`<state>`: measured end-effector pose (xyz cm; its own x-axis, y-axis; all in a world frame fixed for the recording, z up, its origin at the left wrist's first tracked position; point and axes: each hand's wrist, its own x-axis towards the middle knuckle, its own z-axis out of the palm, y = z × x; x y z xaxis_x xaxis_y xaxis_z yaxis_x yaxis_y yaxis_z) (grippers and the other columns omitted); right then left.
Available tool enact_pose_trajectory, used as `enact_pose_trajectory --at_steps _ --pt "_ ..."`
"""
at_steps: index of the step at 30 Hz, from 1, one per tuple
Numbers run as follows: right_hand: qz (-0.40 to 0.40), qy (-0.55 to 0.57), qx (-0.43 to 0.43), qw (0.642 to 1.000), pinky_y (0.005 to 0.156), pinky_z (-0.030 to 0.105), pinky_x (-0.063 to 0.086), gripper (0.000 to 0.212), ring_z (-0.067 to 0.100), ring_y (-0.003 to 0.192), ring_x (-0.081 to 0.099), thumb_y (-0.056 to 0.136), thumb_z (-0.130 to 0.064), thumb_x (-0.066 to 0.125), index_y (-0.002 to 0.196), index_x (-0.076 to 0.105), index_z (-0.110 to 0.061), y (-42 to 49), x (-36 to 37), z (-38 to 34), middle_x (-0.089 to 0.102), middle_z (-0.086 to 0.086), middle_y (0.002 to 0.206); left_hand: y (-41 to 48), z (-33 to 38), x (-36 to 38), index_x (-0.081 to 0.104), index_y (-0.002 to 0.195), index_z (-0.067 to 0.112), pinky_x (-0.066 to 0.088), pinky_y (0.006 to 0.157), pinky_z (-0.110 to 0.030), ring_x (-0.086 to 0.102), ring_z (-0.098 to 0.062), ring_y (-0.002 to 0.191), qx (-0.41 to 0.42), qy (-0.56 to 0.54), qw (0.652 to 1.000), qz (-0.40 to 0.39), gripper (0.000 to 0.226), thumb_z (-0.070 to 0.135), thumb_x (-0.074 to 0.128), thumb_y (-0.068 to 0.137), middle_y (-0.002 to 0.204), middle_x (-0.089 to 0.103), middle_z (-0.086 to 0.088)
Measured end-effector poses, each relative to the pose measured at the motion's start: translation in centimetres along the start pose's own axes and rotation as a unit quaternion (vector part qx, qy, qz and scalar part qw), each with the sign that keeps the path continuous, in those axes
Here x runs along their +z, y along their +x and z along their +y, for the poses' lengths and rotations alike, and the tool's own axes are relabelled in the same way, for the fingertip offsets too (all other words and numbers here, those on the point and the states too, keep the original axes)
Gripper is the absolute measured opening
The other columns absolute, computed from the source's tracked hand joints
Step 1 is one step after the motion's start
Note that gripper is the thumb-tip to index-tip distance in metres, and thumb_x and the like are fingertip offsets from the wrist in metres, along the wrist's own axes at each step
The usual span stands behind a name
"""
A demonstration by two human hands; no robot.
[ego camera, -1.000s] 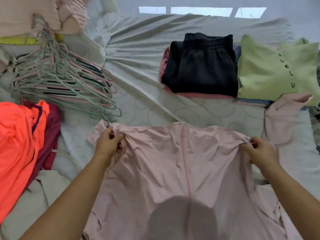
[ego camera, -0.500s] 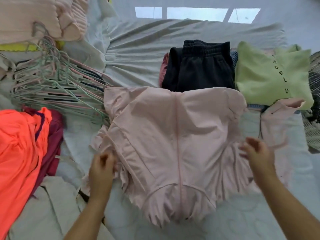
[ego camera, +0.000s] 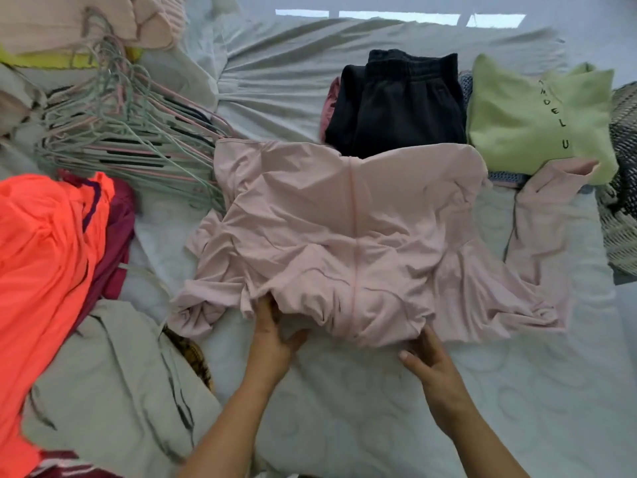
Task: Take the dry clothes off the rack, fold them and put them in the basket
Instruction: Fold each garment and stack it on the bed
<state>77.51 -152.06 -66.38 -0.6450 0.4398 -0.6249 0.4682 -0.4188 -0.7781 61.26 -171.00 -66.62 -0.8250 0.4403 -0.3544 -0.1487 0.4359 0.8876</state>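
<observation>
Centre of bed (ego camera: 344,415): pink top (ego camera: 344,219), spread out, near hem bunched. Left hand (ego camera: 272,339) at hem, fingertips hidden under cloth, grip not determinable; right hand (ego camera: 431,360) with fingers straight, grip apart, touching hem. Advised: draw hem flat and even before folding sleeves inward.

I'm reading dark letters running down the folded green sweatshirt (ego camera: 517,132): D, E, L, then U; the top letter is unclear.

Soft even daylight, faint shadows, slight blur, wide-angle bowing at edges.
</observation>
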Motion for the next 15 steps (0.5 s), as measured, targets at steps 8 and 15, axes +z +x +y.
enact_pose_trajectory --at_steps 8,15 --pt "-0.032 0.029 -0.113 0.993 0.09 0.022 0.049 0.088 0.011 0.119 0.054 0.079 -0.003 0.068 0.148 0.019 -0.028 3.4 1.5 -4.7 0.058 0.004 0.128 4.6 4.1 -0.2 0.06 0.113 -0.003 0.035 0.074 -0.023 0.058 -0.028 0.097 -0.005 0.159 0.983 0.093 0.031 0.013 0.052 0.087 0.106 0.063 -0.021" --pt "0.007 0.054 -0.101 0.993 0.087 0.028 0.051 0.072 0.018 0.092 0.066 0.063 -0.044 0.075 0.122 0.048 -0.015 -3.5 0.1 -5.9 0.072 0.013 0.09 -4.9 8.4 -1.2 0.049 0.047 0.007 0.043 0.04 -0.022 0.035 -0.019 0.03 -0.283 -0.108 0.942 -0.143 0.042 0.003 0.038 0.087 0.04 0.035 -0.008"
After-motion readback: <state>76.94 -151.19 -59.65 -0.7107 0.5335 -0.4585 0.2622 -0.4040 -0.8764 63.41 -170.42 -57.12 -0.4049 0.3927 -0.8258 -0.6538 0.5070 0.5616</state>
